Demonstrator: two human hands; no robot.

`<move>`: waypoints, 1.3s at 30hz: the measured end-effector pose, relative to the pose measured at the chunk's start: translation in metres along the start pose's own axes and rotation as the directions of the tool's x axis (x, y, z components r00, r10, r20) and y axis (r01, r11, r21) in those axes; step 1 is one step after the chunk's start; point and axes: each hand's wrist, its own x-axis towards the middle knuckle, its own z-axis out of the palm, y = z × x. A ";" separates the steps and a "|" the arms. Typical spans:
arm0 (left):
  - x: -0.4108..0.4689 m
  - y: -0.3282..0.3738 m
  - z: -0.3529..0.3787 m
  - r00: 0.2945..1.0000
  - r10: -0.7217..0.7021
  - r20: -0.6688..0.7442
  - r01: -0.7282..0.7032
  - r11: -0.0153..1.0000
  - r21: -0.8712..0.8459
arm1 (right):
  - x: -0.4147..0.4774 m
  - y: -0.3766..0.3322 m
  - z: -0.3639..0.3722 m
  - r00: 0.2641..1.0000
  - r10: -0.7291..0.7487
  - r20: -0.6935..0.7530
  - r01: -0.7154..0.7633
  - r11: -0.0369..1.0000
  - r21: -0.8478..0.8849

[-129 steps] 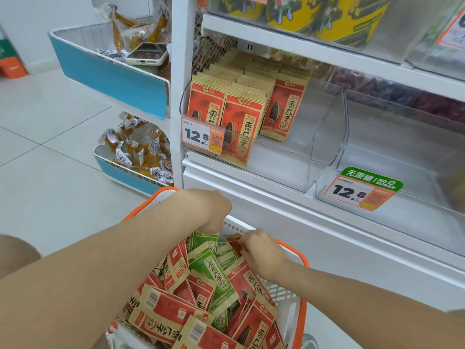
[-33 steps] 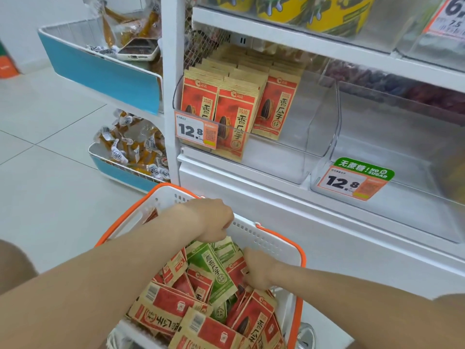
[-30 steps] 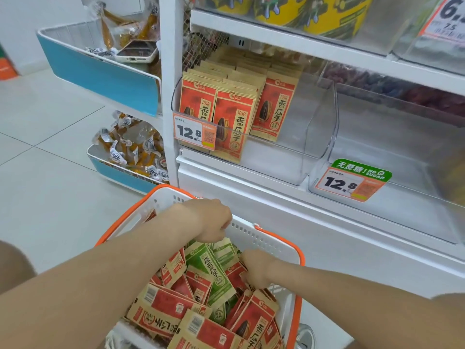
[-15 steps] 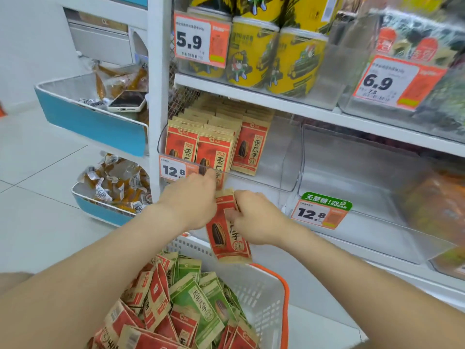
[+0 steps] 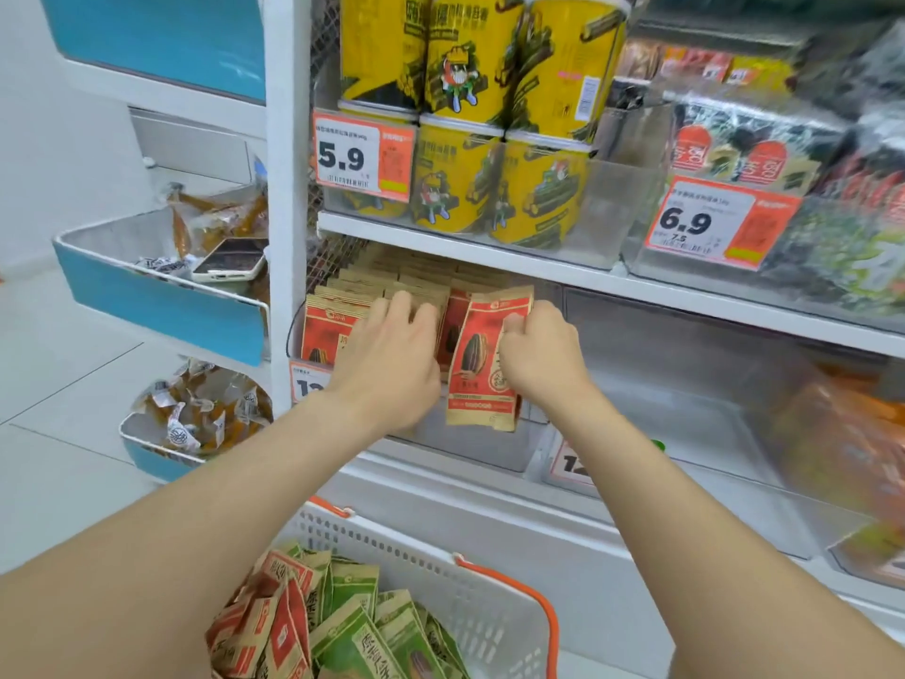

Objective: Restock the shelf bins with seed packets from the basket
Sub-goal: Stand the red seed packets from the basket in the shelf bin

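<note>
My right hand [image 5: 536,357] pinches a red seed packet [image 5: 482,362] upright at the front of the clear shelf bin [image 5: 470,445]. My left hand [image 5: 392,357] rests with its fingers on the rows of red packets [image 5: 325,330] standing in that bin, beside the held packet. Below, the white basket with an orange rim [image 5: 470,597] holds several red and green seed packets [image 5: 343,624]. A second clear bin [image 5: 685,419] to the right looks bare inside.
Yellow snack cans [image 5: 460,115] fill the shelf above, beside wrapped packs behind a 6.9 price tag [image 5: 715,223]. Left of the white upright, blue-fronted trays hold wrapped snacks [image 5: 201,416] and a phone [image 5: 227,259]. Orange goods [image 5: 852,443] blur at the right.
Both hands rose from the basket to the left bin. The right hand brought a red packet up to the bin's front, and the left hand moved onto the stocked packets.
</note>
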 end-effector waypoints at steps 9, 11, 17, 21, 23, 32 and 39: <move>0.002 -0.012 0.030 1.000 0.022 0.007 -0.023 0.993 0.112 | 0.040 0.000 0.034 0.979 0.136 -0.152 -0.139 0.990 -0.012; 0.002 -0.014 0.032 0.999 0.032 0.004 -0.032 0.991 0.126 | 0.049 0.002 0.046 0.988 0.102 -0.115 -0.107 0.993 -0.041; 0.003 -0.015 0.035 0.999 0.032 0.012 -0.034 0.993 0.114 | 0.058 0.015 0.072 0.993 0.077 0.095 -0.046 0.955 -0.291; 0.002 -0.012 0.035 1.000 0.023 0.012 -0.024 0.995 0.097 | 0.056 0.020 0.079 0.979 0.125 0.161 -0.070 0.949 -0.308; 0.000 -0.012 0.034 1.000 0.021 0.015 -0.022 0.997 0.077 | 0.057 0.024 0.081 0.979 0.119 0.166 -0.072 0.961 -0.266; -0.008 -0.014 0.029 0.996 0.056 -0.065 -0.062 0.994 -0.093 | 0.043 0.022 0.061 0.973 0.129 0.192 -0.090 0.976 -0.199; -0.020 -0.012 0.023 0.985 0.136 -0.101 -0.137 0.991 -0.004 | -0.016 -0.008 0.023 0.933 -0.360 0.030 0.346 0.866 -0.362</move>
